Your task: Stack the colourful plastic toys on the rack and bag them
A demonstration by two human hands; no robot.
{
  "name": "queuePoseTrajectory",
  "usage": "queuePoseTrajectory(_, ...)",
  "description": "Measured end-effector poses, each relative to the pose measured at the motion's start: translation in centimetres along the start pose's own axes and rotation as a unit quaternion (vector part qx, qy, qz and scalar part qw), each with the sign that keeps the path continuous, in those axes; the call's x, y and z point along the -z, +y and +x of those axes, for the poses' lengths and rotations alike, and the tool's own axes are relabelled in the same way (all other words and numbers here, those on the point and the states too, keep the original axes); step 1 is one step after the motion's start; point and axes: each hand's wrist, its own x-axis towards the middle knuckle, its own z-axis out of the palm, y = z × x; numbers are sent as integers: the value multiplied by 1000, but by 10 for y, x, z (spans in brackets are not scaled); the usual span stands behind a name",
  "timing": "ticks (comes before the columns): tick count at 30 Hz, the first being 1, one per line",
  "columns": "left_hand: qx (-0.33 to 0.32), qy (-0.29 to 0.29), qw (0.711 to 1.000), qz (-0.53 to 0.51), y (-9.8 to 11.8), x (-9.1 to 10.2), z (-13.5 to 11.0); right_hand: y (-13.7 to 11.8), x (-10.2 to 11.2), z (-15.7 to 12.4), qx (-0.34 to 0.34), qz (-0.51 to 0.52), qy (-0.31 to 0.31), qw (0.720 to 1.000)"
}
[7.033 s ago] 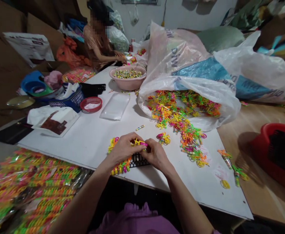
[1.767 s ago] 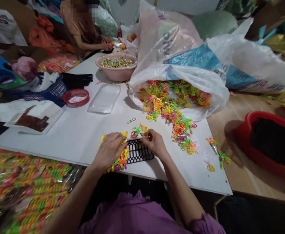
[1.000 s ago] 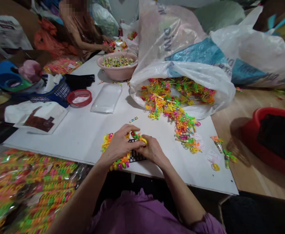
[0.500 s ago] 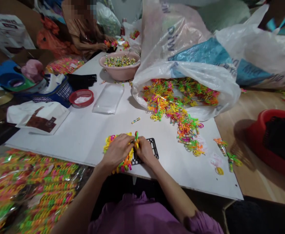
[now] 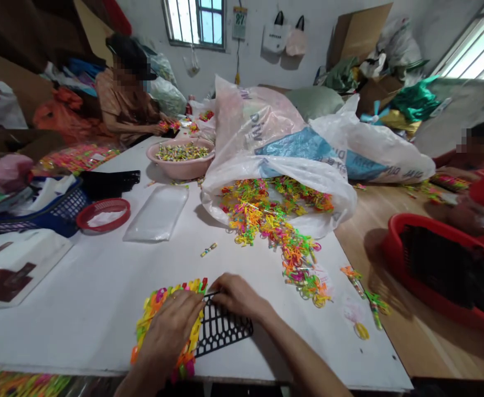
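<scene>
White worktop (image 5: 72,325) in a cluttered workroom, near edge at 6 o'clock just below the hands. Left hand (image 5: 168,325) lies flat, grip spread and pressing on a band of neon plastic loops (image 5: 159,296) that curves along the black plastic grid rack (image 5: 223,332). Rack's long axis runs roughly 9-to-3 o'clock, tilted slightly. Right hand (image 5: 237,295) is at the rack's far edge, fingers spread, no pinch visible. Loose pile of loops (image 5: 262,220) at 1 o'clock, spilling from a white plastic sack (image 5: 242,121).
</scene>
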Motion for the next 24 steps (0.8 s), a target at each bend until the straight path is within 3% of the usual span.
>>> queuePoseTrajectory(2, -4, 1, 1000, -8, -2, -1, -2, 15, 35, 15, -55, -94, 60, 992)
queuePoseTrajectory(5, -24, 10, 1000, -10, -9, -4, -4, 34, 80, 47, -131, -283, 137, 940)
queuePoseTrajectory(8, -42, 18, 999, 5, -16, -5, -7, 51, 105, 70, -107, -405, 109, 902)
queuePoseTrajectory(11, -49, 22, 999, 7, -19, -2, -9, 66, 114, 63, -83, -451, 89, 884)
queuePoseTrajectory(16, -16, 19, 1000, -4, -20, 8, -7, 71, 106, 5, -123, -413, 95, 898)
queuePoseTrajectory(20, 37, -10, 999, -2, -20, 15, 1, 54, 69, -34, -155, -283, 77, 944)
queuePoseTrajectory(24, 85, -39, 996, -8, -17, 24, 10, 33, 42, -48, -189, -174, 65, 964)
